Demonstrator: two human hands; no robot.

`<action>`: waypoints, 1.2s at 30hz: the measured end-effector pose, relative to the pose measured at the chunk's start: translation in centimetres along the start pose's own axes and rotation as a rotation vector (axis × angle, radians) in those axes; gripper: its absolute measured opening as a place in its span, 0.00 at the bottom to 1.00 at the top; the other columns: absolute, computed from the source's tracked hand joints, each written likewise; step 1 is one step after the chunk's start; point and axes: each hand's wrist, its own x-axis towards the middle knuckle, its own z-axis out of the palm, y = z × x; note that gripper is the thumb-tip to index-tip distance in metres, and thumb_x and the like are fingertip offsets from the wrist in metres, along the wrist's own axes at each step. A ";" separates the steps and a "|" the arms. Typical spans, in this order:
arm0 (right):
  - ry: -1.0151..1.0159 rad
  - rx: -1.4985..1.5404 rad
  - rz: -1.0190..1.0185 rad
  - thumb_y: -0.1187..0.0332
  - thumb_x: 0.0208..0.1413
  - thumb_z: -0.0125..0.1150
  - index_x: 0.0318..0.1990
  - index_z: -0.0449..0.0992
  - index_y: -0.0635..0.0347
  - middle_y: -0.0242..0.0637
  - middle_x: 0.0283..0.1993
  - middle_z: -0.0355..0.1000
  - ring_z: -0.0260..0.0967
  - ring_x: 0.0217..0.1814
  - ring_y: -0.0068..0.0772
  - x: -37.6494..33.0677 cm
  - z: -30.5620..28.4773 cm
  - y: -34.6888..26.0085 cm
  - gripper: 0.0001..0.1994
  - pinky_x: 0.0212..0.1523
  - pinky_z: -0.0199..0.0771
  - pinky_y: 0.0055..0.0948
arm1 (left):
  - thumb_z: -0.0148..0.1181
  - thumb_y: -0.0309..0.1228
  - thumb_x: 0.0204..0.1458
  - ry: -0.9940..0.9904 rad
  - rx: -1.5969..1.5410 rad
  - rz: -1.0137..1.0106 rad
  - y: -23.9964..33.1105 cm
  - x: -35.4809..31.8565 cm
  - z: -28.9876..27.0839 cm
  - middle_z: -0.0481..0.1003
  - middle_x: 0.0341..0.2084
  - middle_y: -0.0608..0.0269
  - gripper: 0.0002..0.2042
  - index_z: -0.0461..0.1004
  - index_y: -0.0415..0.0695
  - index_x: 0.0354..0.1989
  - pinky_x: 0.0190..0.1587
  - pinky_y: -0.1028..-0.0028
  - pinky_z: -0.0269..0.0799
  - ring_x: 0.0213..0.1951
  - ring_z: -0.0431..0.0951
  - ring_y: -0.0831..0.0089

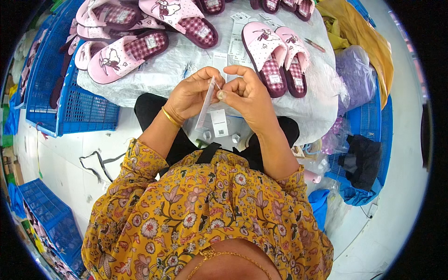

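In front of my body, my left hand (193, 93) pinches a narrow white tag (205, 105) seen nearly edge-on. My right hand (247, 95) is closed beside it, thumb and finger pinching a thin white string (218, 85) that runs toward the tag. Another white tag (219, 123) with a printed square shows just below my hands; whether it is joined to the string is hidden. On the plastic-covered table to the right lies a pair of pink slippers (265, 44) with checked purple insoles, nearest my right hand. More pink slippers (114, 58) are heaped at the far left.
The table (322, 107) is wrapped in white plastic. Loose white tags (239, 42) lie at its middle, and small snips (315, 45) at the right. Blue crates (88, 100) stand left, another blue crate (385, 135) right with a black cloth (363, 158). A purple bag (357, 77) sits beside the table.
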 end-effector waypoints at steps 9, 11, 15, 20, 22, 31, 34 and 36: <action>-0.016 -0.011 0.021 0.78 0.52 0.65 0.52 0.68 0.65 0.31 0.32 0.73 0.69 0.32 0.16 -0.6 -0.3 -0.2 0.20 0.33 0.70 0.18 | 0.56 0.29 0.59 0.059 0.126 -0.102 -0.1 -0.2 0.5 0.73 0.32 0.69 0.06 0.72 0.44 0.43 0.34 0.79 0.64 0.31 0.70 0.79; -0.021 0.013 0.010 0.78 0.52 0.65 0.49 0.70 0.65 0.31 0.32 0.74 0.70 0.32 0.16 -0.6 -0.4 -0.1 0.17 0.33 0.70 0.18 | 0.56 0.29 0.59 0.083 0.199 -0.138 0.2 -0.3 0.9 0.73 0.31 0.70 0.06 0.72 0.44 0.42 0.34 0.80 0.63 0.31 0.70 0.80; -0.027 0.000 0.011 0.77 0.52 0.65 0.41 0.74 0.65 0.29 0.32 0.74 0.70 0.32 0.15 -0.7 -0.7 1.4 0.10 0.34 0.70 0.17 | 0.57 0.28 0.59 0.149 0.330 -0.171 0.3 -0.4 0.7 0.72 0.31 0.69 0.05 0.72 0.43 0.42 0.36 0.79 0.65 0.31 0.69 0.80; -0.040 -0.031 0.027 0.76 0.52 0.66 0.37 0.75 0.63 0.25 0.31 0.72 0.67 0.31 0.12 -1.4 -1.3 2.2 0.07 0.32 0.68 0.16 | 0.58 0.27 0.59 0.168 0.663 -0.175 1.0 -1.6 1.5 0.74 0.35 0.69 0.07 0.74 0.40 0.44 0.44 0.78 0.68 0.37 0.72 0.80; -0.046 -0.058 0.027 0.75 0.52 0.67 0.38 0.76 0.62 0.23 0.29 0.71 0.65 0.31 0.12 -1.6 -1.5 2.8 0.07 0.32 0.67 0.17 | 0.60 0.26 0.57 0.155 0.860 -0.072 0.7 -1.4 1.6 0.74 0.40 0.69 0.07 0.75 0.40 0.43 0.51 0.78 0.68 0.44 0.72 0.80; 0.003 -0.097 -0.006 0.69 0.56 0.68 0.48 0.73 0.64 0.29 0.38 0.74 0.69 0.35 0.15 -2.5 -2.9 2.9 0.15 0.36 0.71 0.19 | 0.61 0.23 0.53 0.053 1.469 0.098 1.7 0.2 4.9 0.70 0.44 0.62 0.02 0.77 0.42 0.34 0.48 0.74 0.65 0.46 0.69 0.73; 0.081 -0.015 -0.013 0.71 0.57 0.65 0.45 0.74 0.65 0.28 0.37 0.74 0.69 0.36 0.15 -2.1 -3.4 4.3 0.11 0.37 0.71 0.19 | 0.60 0.23 0.52 -0.003 1.570 0.155 1.7 2.0 5.0 0.71 0.41 0.64 0.04 0.77 0.43 0.35 0.47 0.72 0.67 0.46 0.71 0.70; 0.105 -0.098 -0.003 0.71 0.58 0.65 0.43 0.75 0.64 0.27 0.35 0.73 0.67 0.35 0.14 -2.4 -4.0 4.1 0.09 0.37 0.70 0.19 | 0.60 0.24 0.52 0.131 1.559 0.221 2.5 4.9 3.9 0.72 0.39 0.62 0.05 0.76 0.42 0.37 0.45 0.71 0.68 0.43 0.73 0.69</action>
